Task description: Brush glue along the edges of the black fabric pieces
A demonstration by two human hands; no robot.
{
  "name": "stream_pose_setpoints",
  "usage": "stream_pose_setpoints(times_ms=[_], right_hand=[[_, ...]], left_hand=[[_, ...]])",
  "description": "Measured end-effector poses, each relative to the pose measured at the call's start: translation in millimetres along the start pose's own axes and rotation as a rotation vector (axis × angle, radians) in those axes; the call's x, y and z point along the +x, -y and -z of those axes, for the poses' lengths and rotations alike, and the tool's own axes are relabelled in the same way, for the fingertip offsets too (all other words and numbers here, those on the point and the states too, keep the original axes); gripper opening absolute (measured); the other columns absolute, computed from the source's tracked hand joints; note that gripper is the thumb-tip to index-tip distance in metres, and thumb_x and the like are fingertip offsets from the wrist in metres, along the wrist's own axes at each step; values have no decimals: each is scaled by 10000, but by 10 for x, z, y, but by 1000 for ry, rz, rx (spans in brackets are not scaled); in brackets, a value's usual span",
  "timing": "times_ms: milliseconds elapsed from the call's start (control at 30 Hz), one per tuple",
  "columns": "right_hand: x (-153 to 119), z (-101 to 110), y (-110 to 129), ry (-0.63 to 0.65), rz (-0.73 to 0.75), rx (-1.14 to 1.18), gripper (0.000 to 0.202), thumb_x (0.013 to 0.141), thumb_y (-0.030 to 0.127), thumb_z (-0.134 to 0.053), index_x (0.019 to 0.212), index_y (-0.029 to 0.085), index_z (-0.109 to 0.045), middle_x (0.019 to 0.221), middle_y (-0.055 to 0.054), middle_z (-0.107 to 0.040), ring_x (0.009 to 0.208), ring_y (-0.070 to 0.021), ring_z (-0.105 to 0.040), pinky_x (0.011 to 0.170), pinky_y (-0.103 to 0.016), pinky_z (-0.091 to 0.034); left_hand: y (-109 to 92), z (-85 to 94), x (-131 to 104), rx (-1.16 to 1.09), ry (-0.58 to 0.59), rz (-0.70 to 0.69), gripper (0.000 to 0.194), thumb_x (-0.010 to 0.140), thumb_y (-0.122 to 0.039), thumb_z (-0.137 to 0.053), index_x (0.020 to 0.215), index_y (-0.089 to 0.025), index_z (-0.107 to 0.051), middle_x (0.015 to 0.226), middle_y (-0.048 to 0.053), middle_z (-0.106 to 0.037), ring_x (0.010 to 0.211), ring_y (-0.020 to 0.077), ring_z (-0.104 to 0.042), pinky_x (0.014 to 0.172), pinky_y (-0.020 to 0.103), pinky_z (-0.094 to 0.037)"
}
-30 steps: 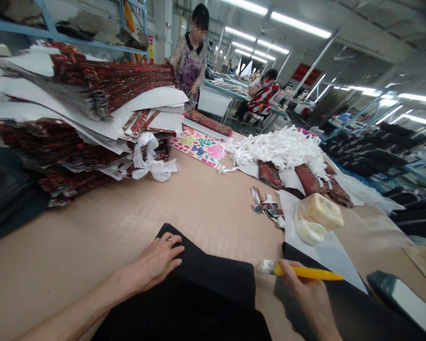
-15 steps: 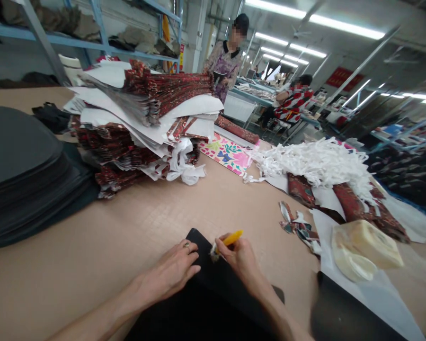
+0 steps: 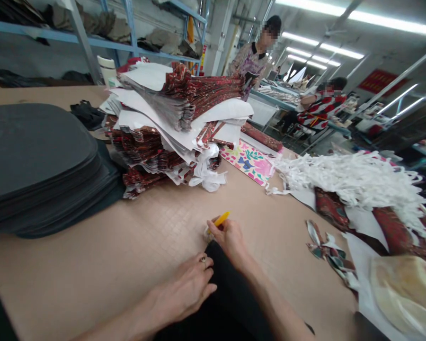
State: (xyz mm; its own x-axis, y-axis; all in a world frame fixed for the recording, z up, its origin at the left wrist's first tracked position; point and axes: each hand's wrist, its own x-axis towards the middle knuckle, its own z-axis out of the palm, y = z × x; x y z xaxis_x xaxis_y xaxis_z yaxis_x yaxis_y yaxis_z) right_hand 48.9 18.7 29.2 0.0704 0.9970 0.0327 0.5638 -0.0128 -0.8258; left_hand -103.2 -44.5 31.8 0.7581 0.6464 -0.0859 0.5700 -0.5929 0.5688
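Observation:
My right hand [image 3: 229, 237] is closed round a yellow-handled brush [image 3: 220, 219], its pale tip low over the brown table [image 3: 156, 246] at the far corner of a black sheet [image 3: 230, 289]. Left of the sheet, my left hand [image 3: 195, 279] rests with its fingertips on the sheet's left edge; a ring is on one finger. Its fingers are slightly bent and hold nothing that shows. The near part of the sheet runs down out of view between my forearms.
Stacked black panels [image 3: 39, 156] fill the left. Behind stand piled red patterned pieces [image 3: 213, 90] with white sheets. White strips [image 3: 358, 180], fabric scraps [image 3: 332, 255] and a cream plastic container [image 3: 408, 289] lie right. Two people [image 3: 250, 61] are in the background.
The view has turned left, so the surroundings appear further right. My right hand has moved the brush from the sheet's surface up to its far corner. My left hand still touches the left edge.

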Motion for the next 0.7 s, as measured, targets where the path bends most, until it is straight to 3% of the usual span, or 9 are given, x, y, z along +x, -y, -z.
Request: stream_pose_setpoints(times_ms=[100, 200, 300, 400, 533, 633, 700], right_hand=[[113, 139, 208, -82, 13, 93, 351, 789, 486, -531, 762, 159, -657, 550, 33, -524, 454, -94, -456, 445, -214, -377], [19, 528, 333, -286, -18, 148, 369, 782, 501, -556, 863, 153, -650, 604, 23, -546, 481, -98, -468, 449, -220, -394], [-207, 964, 303, -459, -66, 137, 352, 751, 486, -619, 862, 155, -661, 578, 18, -560, 474, -109, -491, 452, -237, -410], [-486, 1325, 82, -501, -138, 41, 396, 756, 501, -614, 940, 157, -674, 596, -4, -599, 536, -139, -552, 512, -262, -448], [-904, 1674, -416, -454, -266, -16, 430, 721, 517, -646, 984, 178, -676, 580, 5, -614, 619, -165, -602, 619, -273, -489], [-1226, 1792, -728, -409, -342, 25, 432, 707, 513, -664, 981, 179, -677, 592, 3, -625, 611, -168, -603, 616, -270, -501], [-1395, 1763, -818, -377, -372, 63, 412, 717, 507, -659, 960, 175, -683, 584, 3, -619, 568, -161, -589, 576, -267, -504]], left_hand=[[51, 13, 51, -58, -4, -2, 176, 907, -166, -489, 1052, -162, -590, 1130, 71, -577, 1084, 211, -527, 986, 325, -426], [174, -15, 271, -66, -37, 26, 233, 887, -98, -469, 1084, -194, -548, 1137, 41, -548, 998, 170, -537, 896, 269, -454], [304, -96, 582, -33, -54, 42, 210, 839, -115, -547, 1039, -179, -549, 1127, 63, -535, 1019, 217, -494, 899, 329, -428], [356, -162, 792, -21, -43, 28, 122, 777, -98, -595, 870, -173, -568, 999, 65, -559, 957, 245, -487, 853, 367, -411], [302, -99, 808, -24, -47, -3, 143, 748, -48, -593, 784, -180, -551, 875, 31, -580, 897, 230, -503, 822, 355, -379], [256, -2, 750, -52, -36, -31, 129, 782, -61, -583, 792, -188, -563, 825, 6, -603, 838, 197, -541, 799, 318, -379], [251, 32, 736, -77, -46, -33, 97, 817, -98, -565, 825, -194, -577, 852, 7, -613, 846, 187, -553, 786, 292, -388]])
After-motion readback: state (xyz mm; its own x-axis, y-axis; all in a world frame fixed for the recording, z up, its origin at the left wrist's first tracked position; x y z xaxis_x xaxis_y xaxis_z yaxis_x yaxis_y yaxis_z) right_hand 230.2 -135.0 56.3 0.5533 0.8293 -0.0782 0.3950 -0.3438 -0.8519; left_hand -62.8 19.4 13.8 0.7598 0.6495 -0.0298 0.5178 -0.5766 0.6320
